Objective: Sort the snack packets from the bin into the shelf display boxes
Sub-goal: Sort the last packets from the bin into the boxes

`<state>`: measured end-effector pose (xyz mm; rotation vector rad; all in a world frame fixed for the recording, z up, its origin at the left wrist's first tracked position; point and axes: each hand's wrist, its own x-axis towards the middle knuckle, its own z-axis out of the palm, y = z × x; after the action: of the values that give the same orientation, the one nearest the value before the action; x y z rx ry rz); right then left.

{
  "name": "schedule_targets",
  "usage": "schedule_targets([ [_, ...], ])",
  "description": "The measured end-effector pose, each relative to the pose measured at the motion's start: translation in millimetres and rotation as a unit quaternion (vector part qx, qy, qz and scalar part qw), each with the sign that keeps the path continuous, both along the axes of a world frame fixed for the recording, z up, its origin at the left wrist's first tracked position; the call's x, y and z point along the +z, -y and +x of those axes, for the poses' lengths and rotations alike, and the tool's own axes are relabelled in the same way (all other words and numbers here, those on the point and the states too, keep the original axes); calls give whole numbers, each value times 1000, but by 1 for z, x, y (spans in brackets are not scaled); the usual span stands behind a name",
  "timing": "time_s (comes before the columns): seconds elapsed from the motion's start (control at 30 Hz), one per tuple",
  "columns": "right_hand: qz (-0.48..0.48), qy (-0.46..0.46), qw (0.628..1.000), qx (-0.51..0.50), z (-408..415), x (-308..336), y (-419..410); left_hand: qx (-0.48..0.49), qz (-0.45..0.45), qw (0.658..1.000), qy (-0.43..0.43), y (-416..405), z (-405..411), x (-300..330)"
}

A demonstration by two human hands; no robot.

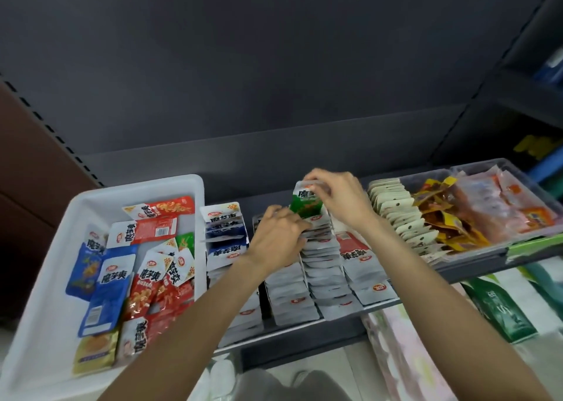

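The right hand (338, 199) pinches a green packet (306, 207) over the middle box row (323, 257), at 12 o'clock from the left hand (278, 236), whose curled fingers part that row. The boxes are mostly full; the bin (39, 294), at 9 o'clock, holds many packets more.

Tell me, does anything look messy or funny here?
Yes. The packets in the white bin lie jumbled, tilted every way and overlapping, unlike the neat shelf rows. One green packet, pinched by the right hand, sticks up above them.
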<state>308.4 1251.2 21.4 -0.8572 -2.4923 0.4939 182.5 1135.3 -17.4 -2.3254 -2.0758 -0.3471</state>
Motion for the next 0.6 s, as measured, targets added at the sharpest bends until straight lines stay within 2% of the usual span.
schedule_targets([
  [0.07, 56, 112, 992, 7, -7, -6, 2, -2, 12, 1000, 1, 0, -1, -2],
  [0.13, 106, 179, 978, 1, -10, -3, 4, -6, 31, 999, 1, 1, -3, -4],
  [0.27, 104, 300, 948, -2, -22, -1, 10, -18, 29, 999, -12, 2, -3, -6],
  [0.33, 102, 308, 946, -10, -24, -3, 10, -24, 41, 999, -22, 6, -5, -8],
  [0.4, 97, 285, 954, -16, -22, -3, 12, -28, 94, 995, -12, 16, -11, -12],
  [0.43, 88, 244, 966, -21, -19, -1, 15, -21, 132, 991, 14, 23, -15, -12],
  [0.53, 46, 20, 999, -18, -18, 8, 45, 50, 259, 959, 106, 59, -36, -6],
  [0.6, 25, -95, 995, 19, -30, 15, 75, 119, 299, 935, 145, 90, -60, -2],
])
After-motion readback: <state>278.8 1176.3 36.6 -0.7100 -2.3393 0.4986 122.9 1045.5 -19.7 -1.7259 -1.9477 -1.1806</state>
